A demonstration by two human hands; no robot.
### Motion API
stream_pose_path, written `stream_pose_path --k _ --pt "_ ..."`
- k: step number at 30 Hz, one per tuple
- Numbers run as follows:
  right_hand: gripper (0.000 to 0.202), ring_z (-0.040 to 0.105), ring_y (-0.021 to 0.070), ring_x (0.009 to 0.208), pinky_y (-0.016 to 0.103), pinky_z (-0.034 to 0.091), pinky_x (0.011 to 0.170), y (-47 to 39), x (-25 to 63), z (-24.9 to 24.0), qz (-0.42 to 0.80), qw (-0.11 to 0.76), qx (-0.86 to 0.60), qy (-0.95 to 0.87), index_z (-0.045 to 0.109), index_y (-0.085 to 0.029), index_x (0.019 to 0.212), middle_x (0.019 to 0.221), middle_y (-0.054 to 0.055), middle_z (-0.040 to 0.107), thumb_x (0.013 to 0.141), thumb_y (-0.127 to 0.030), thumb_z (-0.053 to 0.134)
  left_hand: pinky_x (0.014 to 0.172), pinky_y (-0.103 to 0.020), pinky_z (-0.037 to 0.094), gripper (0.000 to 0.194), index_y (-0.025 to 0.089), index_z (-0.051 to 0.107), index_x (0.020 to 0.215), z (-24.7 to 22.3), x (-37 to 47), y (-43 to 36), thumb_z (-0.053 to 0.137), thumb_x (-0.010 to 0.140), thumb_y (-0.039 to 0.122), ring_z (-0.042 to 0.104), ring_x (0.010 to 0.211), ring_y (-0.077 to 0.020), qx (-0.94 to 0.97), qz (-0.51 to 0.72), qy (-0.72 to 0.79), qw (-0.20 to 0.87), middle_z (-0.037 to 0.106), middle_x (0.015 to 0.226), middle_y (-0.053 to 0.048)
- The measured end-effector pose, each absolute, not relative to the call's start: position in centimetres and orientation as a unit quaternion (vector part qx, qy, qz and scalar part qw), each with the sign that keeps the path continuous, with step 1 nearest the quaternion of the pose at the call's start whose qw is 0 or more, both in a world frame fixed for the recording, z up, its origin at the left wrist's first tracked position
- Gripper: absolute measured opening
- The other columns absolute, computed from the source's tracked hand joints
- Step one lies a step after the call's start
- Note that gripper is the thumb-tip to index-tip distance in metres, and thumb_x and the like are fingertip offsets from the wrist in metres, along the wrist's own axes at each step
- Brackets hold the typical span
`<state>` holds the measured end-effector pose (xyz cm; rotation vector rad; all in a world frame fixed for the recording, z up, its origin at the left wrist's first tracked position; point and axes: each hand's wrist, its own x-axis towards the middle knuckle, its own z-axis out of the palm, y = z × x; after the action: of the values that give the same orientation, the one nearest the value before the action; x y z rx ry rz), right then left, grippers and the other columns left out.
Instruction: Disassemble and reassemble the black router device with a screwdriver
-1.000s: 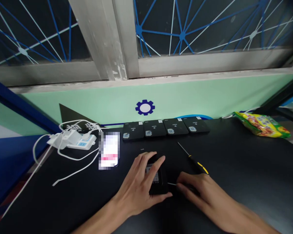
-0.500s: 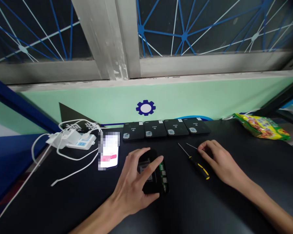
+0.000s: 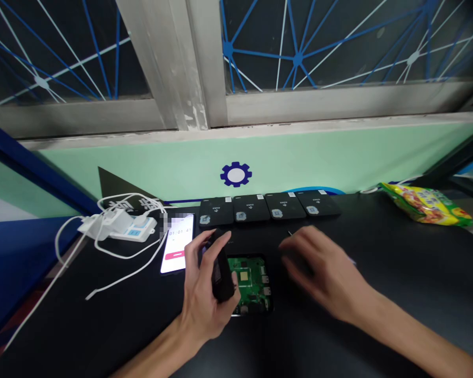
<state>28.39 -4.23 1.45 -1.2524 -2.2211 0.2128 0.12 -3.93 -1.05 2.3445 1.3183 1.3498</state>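
Observation:
My left hand is closed around a black cover, which it holds tilted on edge. Beside and below the cover, a green circuit board lies exposed in its shallow black case on the table. My right hand is to the right of the board, blurred by motion, with its fingers curled. Whether it holds anything is unclear. A thin metal tip shows just beyond its fingers; the yellow-and-black screwdriver seen there earlier is mostly hidden behind the hand.
Several flat black boxes stand in a row along the wall. A lit phone lies left of the board. Farther left are a white power strip and loose white cables. A yellow-green snack packet lies at right.
My left hand has lifted and tilted the black cover up to the left, uncovering the green board. My right hand has moved left, over the screwdriver. The phone display now shows digits.

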Motion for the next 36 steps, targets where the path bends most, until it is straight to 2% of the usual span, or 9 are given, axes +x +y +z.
stream_pose_path --k 3,6,9,14,24,27,31,36 --pt "0.009 0.059 0.0278 0.093 0.043 0.05 0.083 -5.6 24.9 1.3 0.139 0.234 -0.359 -0.893 0.066 -0.02 0.108 0.104 0.01 0.066 0.103 -0.026 0.062 0.118 -0.068 0.044 0.067 0.025 0.038 0.169 -1.5 0.2 -4.2 0.057 0.105 0.028 0.045 0.147 -0.0407 0.755 0.489 0.435 0.046 0.045 0.156 -0.018" --pt "0.011 0.057 0.0296 0.094 0.045 0.047 0.081 -6.5 23.1 -0.5 0.086 0.2 -0.319 -0.923 0.065 -0.018 0.106 0.102 0.01 0.066 0.102 -0.028 0.063 0.119 -0.075 0.04 0.066 0.029 0.029 0.172 -2.1 0.2 -4.3 0.052 0.111 0.041 0.047 0.146 -0.0428 0.726 0.537 0.426 0.059 0.042 0.16 -0.018" --pt "0.011 0.055 0.0295 0.091 0.045 0.044 0.082 -6.7 23.0 -2.2 0.045 0.201 -0.32 -0.925 0.064 -0.018 0.105 0.099 0.009 0.066 0.1 -0.027 0.063 0.12 -0.079 0.039 0.065 0.03 0.03 0.171 -2.4 0.2 -4.4 0.05 0.112 0.047 0.048 0.146 -0.0442 0.715 0.554 0.42 0.075 0.043 0.16 -0.017" --pt "0.013 0.054 0.0298 0.091 0.045 0.043 0.084 -6.1 24.0 -3.0 0.055 0.212 -0.352 -0.91 0.063 -0.019 0.105 0.097 0.008 0.064 0.094 -0.026 0.065 0.119 -0.075 0.043 0.062 0.03 0.034 0.169 -2.5 0.3 -4.2 0.05 0.112 0.05 0.048 0.146 -0.0435 0.709 0.548 0.433 0.1 0.045 0.158 -0.017" --pt "0.007 0.053 0.0296 0.085 0.044 0.043 0.077 -4.8 24.8 -2.9 0.028 0.196 -0.39 -0.899 0.061 -0.02 0.101 0.093 0.008 0.061 0.099 -0.026 0.063 0.117 -0.075 0.047 0.062 0.029 0.036 0.168 -2.5 0.2 -4.4 0.051 0.111 0.049 0.052 0.145 -0.0438 0.712 0.531 0.439 0.132 0.043 0.158 -0.018" --pt "0.004 0.055 0.0296 0.085 0.043 0.044 0.076 -4.3 24.9 -3.1 0.007 0.201 -0.405 -0.892 0.062 -0.019 0.106 0.095 0.009 0.062 0.102 -0.019 0.062 0.115 -0.077 0.048 0.061 0.029 0.036 0.168 -2.3 0.2 -4.4 0.05 0.112 0.047 0.054 0.143 -0.0452 0.715 0.528 0.438 0.137 0.045 0.157 -0.018" --pt "0.013 0.059 0.0303 0.088 0.043 0.046 0.075 -3.5 25.1 -3.2 -0.027 0.207 -0.423 -0.882 0.063 -0.018 0.113 0.099 0.011 0.064 0.103 -0.01 0.061 0.113 -0.076 0.05 0.059 0.03 0.04 0.166 -2.2 0.3 -4.4 0.05 0.112 0.049 0.054 0.142 -0.0454 0.72 0.522 0.435 0.144 0.051 0.153 -0.018" --pt "0.017 0.062 0.0322 0.092 0.046 0.051 0.077 -3.3 25.2 -3.7 -0.039 0.207 -0.438 -0.874 0.063 -0.016 0.12 0.105 0.013 0.066 0.106 -0.01 0.056 0.113 -0.072 0.048 0.056 0.028 0.042 0.164 -2.4 0.3 -4.6 0.048 0.113 0.049 0.051 0.145 -0.0436 0.726 0.517 0.433 0.13 0.051 0.154 -0.018"
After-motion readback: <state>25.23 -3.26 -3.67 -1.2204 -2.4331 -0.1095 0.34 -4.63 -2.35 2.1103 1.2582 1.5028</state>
